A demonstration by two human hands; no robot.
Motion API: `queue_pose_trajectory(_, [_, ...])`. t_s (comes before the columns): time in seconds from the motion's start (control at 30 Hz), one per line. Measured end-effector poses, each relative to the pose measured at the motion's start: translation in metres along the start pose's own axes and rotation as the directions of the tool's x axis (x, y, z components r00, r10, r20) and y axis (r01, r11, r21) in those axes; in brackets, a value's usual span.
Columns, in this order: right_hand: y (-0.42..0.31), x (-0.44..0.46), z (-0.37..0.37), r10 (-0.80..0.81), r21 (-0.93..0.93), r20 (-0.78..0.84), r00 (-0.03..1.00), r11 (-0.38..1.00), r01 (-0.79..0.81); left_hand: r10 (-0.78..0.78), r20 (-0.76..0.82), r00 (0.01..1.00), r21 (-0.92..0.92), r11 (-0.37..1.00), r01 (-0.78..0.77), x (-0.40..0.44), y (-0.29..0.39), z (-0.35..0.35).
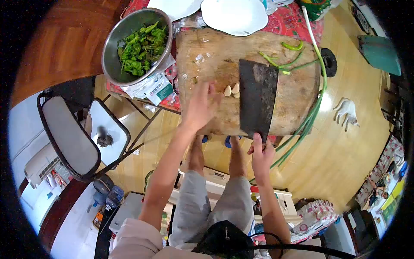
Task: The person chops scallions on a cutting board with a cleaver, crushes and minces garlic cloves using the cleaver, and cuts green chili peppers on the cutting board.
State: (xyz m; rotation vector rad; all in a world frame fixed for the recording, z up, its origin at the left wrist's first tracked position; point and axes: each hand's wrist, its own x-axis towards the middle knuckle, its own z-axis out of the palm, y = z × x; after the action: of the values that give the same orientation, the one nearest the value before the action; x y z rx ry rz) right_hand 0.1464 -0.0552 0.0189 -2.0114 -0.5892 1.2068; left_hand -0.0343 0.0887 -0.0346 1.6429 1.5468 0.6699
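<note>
My right hand (261, 156) grips the handle end of a broad dark cleaver (258, 97), whose blade lies over the wooden cutting board (198, 52). Just left of the blade sit a few peeled garlic cloves (228, 90). My left hand (202, 105) is over the board's left part, left of the cloves, its fingers blurred by motion; whether they hold anything is not clear. Bits of garlic skin (199, 57) lie at the upper left of the board. Green peppers or scallion pieces (293, 46) rest at its upper right.
A metal bowl (108, 56) of green peppers stands left of the board. White plates (234, 16) are behind it. Long scallions (317, 103) hang over the right edge. A folding chair (71, 134) is at the left, and a cat (346, 111) lies on the floor at the right.
</note>
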Motion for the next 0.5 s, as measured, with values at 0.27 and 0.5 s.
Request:
queue_pose_trajectory(0.27, [-0.032,-0.006,-0.015,-0.153,-0.347,-0.059,0.986,0.930,0.124,-0.100,0.154,0.983,0.127,0.989,0.081,0.004,0.010,0.059])
queue_pose_trajectory(0.5, [-0.017,-0.013,-0.011,-0.039,-0.411,-0.104,0.994,0.911,-0.007,0.043,-0.012,0.999,0.174,0.984,-0.040,0.013,-0.001,0.076])
